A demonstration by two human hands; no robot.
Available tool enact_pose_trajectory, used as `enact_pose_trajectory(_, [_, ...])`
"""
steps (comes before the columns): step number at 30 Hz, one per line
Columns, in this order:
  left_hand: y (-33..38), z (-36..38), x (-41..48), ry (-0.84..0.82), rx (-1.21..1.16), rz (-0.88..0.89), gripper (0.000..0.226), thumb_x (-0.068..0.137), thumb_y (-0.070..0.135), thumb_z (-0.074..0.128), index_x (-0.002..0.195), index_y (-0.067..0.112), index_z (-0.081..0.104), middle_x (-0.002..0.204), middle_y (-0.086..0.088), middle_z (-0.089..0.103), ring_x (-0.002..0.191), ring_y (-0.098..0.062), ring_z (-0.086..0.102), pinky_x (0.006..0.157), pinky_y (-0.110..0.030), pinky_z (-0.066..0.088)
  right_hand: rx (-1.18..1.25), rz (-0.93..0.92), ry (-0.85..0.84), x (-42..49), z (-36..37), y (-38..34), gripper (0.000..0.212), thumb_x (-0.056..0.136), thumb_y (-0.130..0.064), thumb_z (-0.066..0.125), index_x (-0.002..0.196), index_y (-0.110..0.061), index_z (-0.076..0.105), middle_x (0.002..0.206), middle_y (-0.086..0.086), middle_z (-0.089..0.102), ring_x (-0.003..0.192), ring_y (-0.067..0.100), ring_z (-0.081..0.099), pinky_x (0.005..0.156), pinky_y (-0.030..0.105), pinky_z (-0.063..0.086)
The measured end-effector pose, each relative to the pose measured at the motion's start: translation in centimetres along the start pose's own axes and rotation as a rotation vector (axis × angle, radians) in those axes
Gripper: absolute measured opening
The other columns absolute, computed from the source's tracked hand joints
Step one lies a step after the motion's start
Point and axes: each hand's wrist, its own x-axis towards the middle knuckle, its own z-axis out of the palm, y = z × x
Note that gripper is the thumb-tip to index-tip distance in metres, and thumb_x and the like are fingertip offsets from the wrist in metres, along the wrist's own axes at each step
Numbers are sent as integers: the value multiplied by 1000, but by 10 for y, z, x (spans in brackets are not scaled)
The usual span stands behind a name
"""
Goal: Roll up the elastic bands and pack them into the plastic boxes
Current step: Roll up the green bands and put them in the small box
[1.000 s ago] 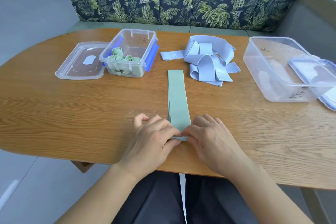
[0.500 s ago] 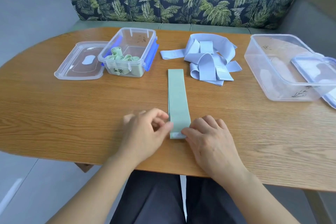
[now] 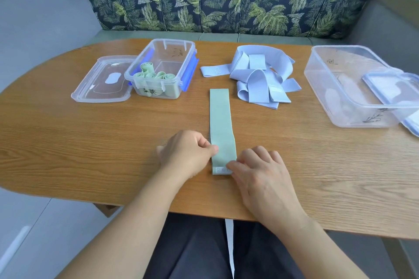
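A pale green elastic band [image 3: 221, 120] lies flat and straight on the wooden table [image 3: 68, 138], its near end showing a white label. My left hand [image 3: 187, 153] sits at the band's left edge with curled fingers, thumb and forefinger pinching that edge. My right hand [image 3: 263, 174] rests at the near right corner, its curled fingertips and thumb pinching the band beside the label. A small clear box [image 3: 169, 52] with blue clips at the back left holds several rolled green bands [image 3: 150, 76]. A loose pile of light blue bands [image 3: 258, 75] lies behind the green one.
The small box's clear lid [image 3: 102, 85] lies flat to its left. A large clear box [image 3: 335, 88] stands at the right, with its lid [image 3: 392, 88] leaning over its right rim. A leaf-patterned bench back runs behind the table.
Both hands came off the band's near end, which now lies flat with its label showing. My left hand shifted left and forward to the band's side edge.
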Motion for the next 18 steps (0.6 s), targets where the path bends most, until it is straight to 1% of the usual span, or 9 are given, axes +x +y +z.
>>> enact_pose_trajectory(5, [2,0,0,24,45,28,25,83,47,66,75,24,66,70,13,63,75,-3,55,81,-34,28,-14,-39,-52,5,-3,3,16,69,-7,74,76,-21,69,74,-5,56,70,22,52,60,28,28])
enact_pose_trajectory(9, [5,3,-3,58,104,91,22,86,43,65,73,25,62,69,14,60,76,-6,55,78,-34,27,-30,-96,-131,12,-4,9,16,68,-11,72,73,-25,68,75,-7,55,73,19,50,59,27,29])
enact_pose_trajectory(11, [3,4,-5,80,114,115,20,87,42,64,75,27,59,73,15,60,79,-7,55,78,-34,28,-35,-115,-162,16,-4,11,15,69,-13,72,73,-26,67,77,-8,55,75,18,50,59,27,32])
enact_pose_trajectory(14, [-1,5,-6,105,98,140,17,86,44,64,78,30,58,84,17,60,87,-7,54,76,-34,25,-20,-132,-186,17,-4,12,13,71,-13,72,74,-25,67,78,-7,54,75,18,50,59,31,41])
enact_pose_trajectory(16, [-4,7,-5,106,73,150,15,85,43,65,81,31,57,89,17,59,92,-8,52,76,-34,25,-12,-133,-190,18,-4,12,13,70,-12,73,74,-24,68,78,-6,54,73,18,50,58,31,42])
enact_pose_trajectory(18, [-8,9,-4,91,21,180,13,85,39,66,87,33,55,94,19,55,94,-7,49,79,-33,25,-11,-134,-192,19,-3,12,15,69,-11,74,72,-24,68,76,-7,53,71,17,49,56,29,40])
